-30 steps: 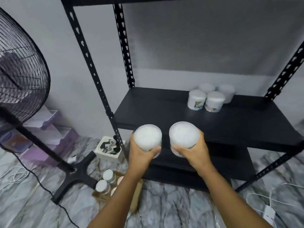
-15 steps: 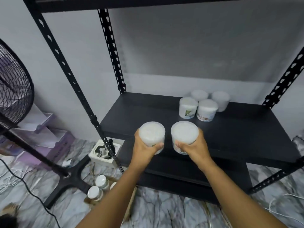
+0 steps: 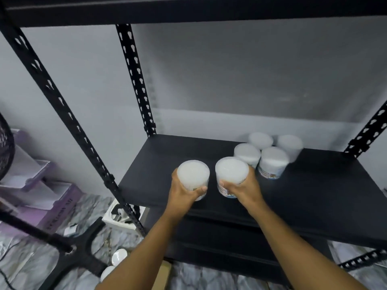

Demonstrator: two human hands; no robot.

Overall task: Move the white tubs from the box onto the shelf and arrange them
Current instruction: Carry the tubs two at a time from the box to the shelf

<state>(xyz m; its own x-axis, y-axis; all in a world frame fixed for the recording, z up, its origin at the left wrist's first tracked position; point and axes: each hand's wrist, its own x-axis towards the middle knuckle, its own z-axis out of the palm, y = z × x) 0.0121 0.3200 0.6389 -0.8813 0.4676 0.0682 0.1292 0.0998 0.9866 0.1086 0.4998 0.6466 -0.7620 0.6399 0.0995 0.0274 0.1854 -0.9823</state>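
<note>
The shelf (image 3: 171, 164) held four tubs (image 3: 272, 162) at its back right. Over its front, the left hand (image 3: 182, 191) gripped one tub (image 3: 193, 174) and the right hand (image 3: 243, 189) another (image 3: 231, 174), fingers wrapped round each. Risk: the right tub could bump the group w/ a hasty set-down. The box (image 3: 163, 275) below the shelf was mostly hidden by arms.

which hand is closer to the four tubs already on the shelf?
Right. The right hand, gripping a tub, sits just front-left of the four tubs; the left hand, also gripping one, is farther left.
</note>
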